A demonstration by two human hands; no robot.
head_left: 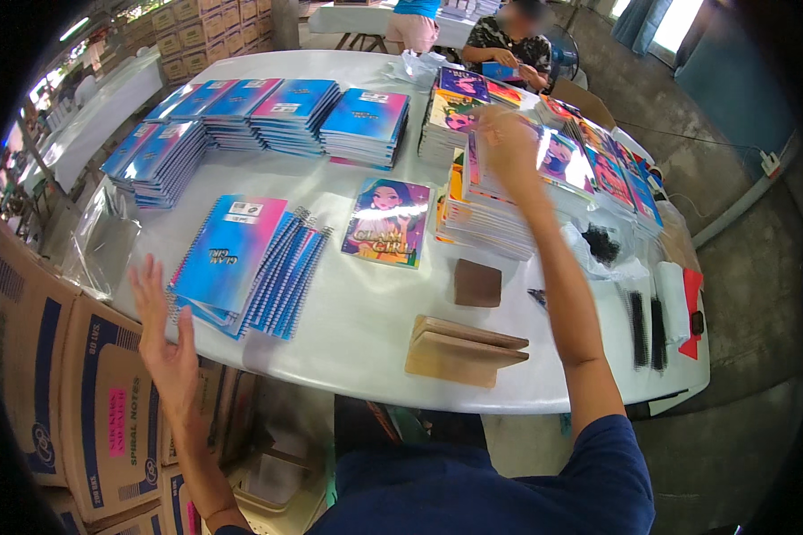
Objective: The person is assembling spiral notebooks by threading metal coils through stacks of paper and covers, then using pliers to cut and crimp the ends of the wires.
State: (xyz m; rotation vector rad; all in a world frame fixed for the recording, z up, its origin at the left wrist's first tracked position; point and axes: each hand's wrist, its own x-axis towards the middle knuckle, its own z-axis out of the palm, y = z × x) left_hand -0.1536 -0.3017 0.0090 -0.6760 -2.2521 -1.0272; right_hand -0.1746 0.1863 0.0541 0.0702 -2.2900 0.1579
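My left hand (163,343) is open, its fingers spread, at the left edge of a fanned pile of blue and pink spiral notebooks (232,259). Whether its fingertips touch the pile I cannot tell. Out to the far right reaches my right hand (509,152), smeared by motion, over a tall stack of notebooks (482,218); its fingers do not show clearly. Between the two piles a single notebook (386,223) with a cartoon girl on its cover lies flat.
Blue notebook stacks (294,102) stand at the back left. Near me lie a brown block (477,283) and a folded wooden stand (459,352). Black spiral combs (638,330) lie at the right. Cardboard boxes (107,392) flank the table's left. Across the table a person (509,45) handles a blue item.
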